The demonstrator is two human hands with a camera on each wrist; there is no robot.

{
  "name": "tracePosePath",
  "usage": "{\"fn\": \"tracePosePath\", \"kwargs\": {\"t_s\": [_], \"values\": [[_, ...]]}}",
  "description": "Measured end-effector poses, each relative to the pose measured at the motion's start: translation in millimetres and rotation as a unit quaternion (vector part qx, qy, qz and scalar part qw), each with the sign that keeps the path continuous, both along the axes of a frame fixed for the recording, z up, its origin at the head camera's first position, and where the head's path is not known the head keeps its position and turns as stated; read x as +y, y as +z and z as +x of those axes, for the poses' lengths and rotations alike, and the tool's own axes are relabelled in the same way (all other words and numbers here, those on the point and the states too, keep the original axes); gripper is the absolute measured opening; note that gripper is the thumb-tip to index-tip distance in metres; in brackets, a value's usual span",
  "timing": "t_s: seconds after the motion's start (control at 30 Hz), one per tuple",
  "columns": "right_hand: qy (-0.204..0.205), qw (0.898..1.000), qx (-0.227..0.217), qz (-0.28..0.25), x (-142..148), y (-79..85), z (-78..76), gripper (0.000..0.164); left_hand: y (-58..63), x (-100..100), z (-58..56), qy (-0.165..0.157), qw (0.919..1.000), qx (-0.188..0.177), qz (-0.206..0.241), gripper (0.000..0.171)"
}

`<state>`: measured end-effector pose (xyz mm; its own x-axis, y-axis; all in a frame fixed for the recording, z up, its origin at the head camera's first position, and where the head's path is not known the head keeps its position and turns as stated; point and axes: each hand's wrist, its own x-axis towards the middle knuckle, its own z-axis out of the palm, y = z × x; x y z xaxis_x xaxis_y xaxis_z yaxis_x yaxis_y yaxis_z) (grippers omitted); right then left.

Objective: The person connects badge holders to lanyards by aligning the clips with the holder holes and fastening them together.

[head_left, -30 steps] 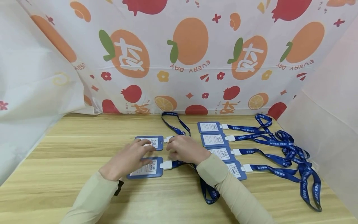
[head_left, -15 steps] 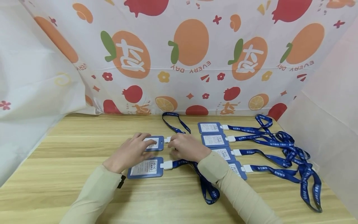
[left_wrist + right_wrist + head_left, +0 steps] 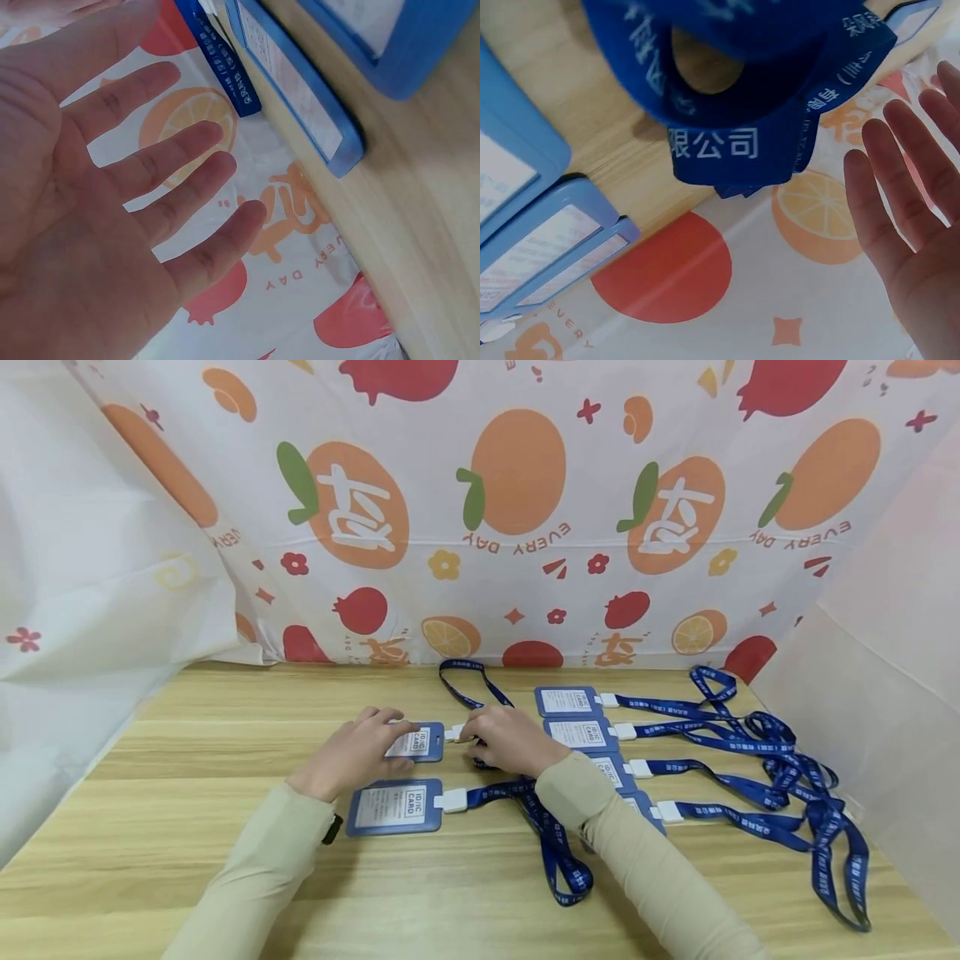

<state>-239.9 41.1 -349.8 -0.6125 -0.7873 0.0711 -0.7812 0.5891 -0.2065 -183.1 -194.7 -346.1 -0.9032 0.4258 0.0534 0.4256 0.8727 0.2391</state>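
My left hand hovers over the left end of a blue ID card holder, fingertips overlapping its card in the head view. The left wrist view shows this hand with fingers spread and nothing in the palm. Beside the holder's white clip is my right hand, covering part of its lanyard. In the right wrist view the fingers are extended, apart from the looped blue lanyard. Nearer the body lies a second card holder, its lanyard folded toward the front.
Several more card holders lie in a column at right, the nearest partly hidden by the right sleeve. Their lanyards tangle toward the table's right edge. A fruit-print cloth hangs behind the wooden table.
My left hand has shifted slightly up and away from the nearer card holder, leaving its card more exposed. The right hand stays beside the far clip. The head view has shifted slightly.
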Motion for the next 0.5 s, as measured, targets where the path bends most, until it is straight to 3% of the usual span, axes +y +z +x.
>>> {"fn": "tracePosePath", "kwargs": {"t_s": [0.27,0.5], "values": [[0.006,0.999,0.045,0.013,2,-4.8,-10.4,0.018,-4.2,-2,-3.7,0.0,0.9999,-0.015,0.005,0.047],[0.002,0.999,0.043,0.009,1,-5.5,-13.2,0.02,-7.4,-5,-8.1,0.0,0.9998,-0.016,0.01,0.048]]}}
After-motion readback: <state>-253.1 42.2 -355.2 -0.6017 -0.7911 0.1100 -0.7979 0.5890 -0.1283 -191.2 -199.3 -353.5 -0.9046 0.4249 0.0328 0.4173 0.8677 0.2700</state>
